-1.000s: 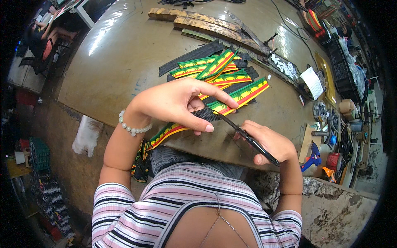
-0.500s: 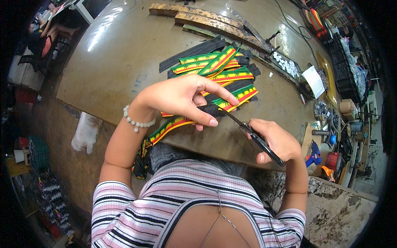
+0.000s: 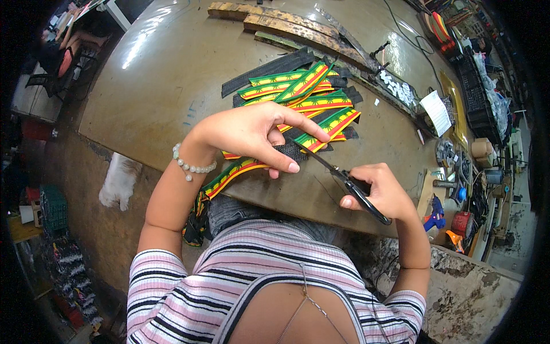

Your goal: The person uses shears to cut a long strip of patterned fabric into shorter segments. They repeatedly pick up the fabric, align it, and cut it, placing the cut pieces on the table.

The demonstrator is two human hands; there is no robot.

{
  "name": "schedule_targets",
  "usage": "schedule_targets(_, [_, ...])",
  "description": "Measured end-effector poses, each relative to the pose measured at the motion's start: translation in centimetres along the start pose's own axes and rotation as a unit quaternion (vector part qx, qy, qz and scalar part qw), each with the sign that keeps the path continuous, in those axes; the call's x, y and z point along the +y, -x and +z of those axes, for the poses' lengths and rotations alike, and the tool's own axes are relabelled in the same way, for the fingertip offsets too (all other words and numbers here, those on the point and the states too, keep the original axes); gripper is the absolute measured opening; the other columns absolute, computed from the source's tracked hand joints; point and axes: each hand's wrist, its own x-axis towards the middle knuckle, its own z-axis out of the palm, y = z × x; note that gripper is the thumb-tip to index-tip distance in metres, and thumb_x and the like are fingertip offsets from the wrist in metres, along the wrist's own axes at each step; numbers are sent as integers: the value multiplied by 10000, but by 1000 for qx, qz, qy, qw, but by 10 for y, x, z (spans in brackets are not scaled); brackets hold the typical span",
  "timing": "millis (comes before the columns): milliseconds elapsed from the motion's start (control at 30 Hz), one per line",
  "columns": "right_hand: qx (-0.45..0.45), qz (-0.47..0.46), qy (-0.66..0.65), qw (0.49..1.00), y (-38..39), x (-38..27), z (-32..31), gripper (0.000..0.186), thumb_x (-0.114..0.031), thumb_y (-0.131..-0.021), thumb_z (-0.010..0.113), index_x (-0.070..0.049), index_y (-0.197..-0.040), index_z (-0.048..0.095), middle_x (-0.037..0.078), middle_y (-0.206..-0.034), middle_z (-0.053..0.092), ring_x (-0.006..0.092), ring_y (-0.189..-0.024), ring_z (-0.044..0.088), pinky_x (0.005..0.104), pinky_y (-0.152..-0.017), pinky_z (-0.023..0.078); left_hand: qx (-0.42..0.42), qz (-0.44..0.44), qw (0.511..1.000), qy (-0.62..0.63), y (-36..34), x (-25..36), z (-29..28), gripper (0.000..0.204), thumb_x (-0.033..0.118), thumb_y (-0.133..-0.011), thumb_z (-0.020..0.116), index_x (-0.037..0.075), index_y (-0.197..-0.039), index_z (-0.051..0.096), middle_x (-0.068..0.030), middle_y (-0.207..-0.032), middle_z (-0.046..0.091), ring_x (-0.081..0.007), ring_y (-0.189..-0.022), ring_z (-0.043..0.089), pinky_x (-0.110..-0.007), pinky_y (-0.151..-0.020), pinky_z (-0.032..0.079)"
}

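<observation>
My left hand (image 3: 246,129) is closed on a length of woven strap. Its black webbing side (image 3: 293,151) shows between thumb and fingers, and its green, yellow and red face (image 3: 232,175) trails toward my lap. In my right hand (image 3: 387,186) are black-handled scissors (image 3: 360,198), fingers round the handles. Their blades reach the strap's right end beside my left fingertips; whether the strap lies between them I cannot tell. Just beyond, cut strap pieces (image 3: 323,103), patterned and black, lie overlapping in a pile on the table (image 3: 166,103).
Worn wooden bars (image 3: 298,35) lie across the table's far side. White scraps (image 3: 395,89) and a sheet of paper (image 3: 436,113) are at the right, with a blue glue gun (image 3: 435,215) and a hammer (image 3: 444,183) nearer. A white furry animal (image 3: 119,182) lies on the floor, left.
My right hand has shifted slightly, its thumb moving closer to the scissors handles, which look closer together. My left hand and the strap stay almost in place.
</observation>
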Motion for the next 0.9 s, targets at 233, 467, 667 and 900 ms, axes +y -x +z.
schedule_targets(233, [12,-86,-36,996,-1,8,10,735,-685,-727,653,27,-793,480,193,-710,467,386,-692,513,436,-642,422,-28,3,999,24,-1,-2,-1,540,2,-793,708,58,-1308,554,-12,-808,642,-52,-581,624,-201,-535,505])
schedule_targets(467, [-10,-54,-17,998,3,7,4,666,-612,-740,706,19,-736,492,189,-663,488,362,-642,527,416,-586,417,-35,-13,999,25,-1,-2,0,579,12,-789,730,37,-1332,531,-6,-739,647,-43,-583,607,-186,-530,496])
schedule_targets(667, [40,-22,28,999,4,3,4,604,-524,-727,768,7,-620,499,150,-550,470,289,-505,473,380,-499,386,-37,-16,999,20,-4,-2,2,582,13,-791,728,47,-1336,526,-3,-765,637,-58,-590,622,-198,-537,506])
schedule_targets(900, [60,-9,48,997,8,3,9,587,-510,-717,781,2,-602,516,137,-526,460,277,-478,461,373,-484,379,-56,-7,998,15,-5,-4,-1,634,13,-778,740,67,-1364,505,-33,-927,625,-60,-593,616,-203,-542,513])
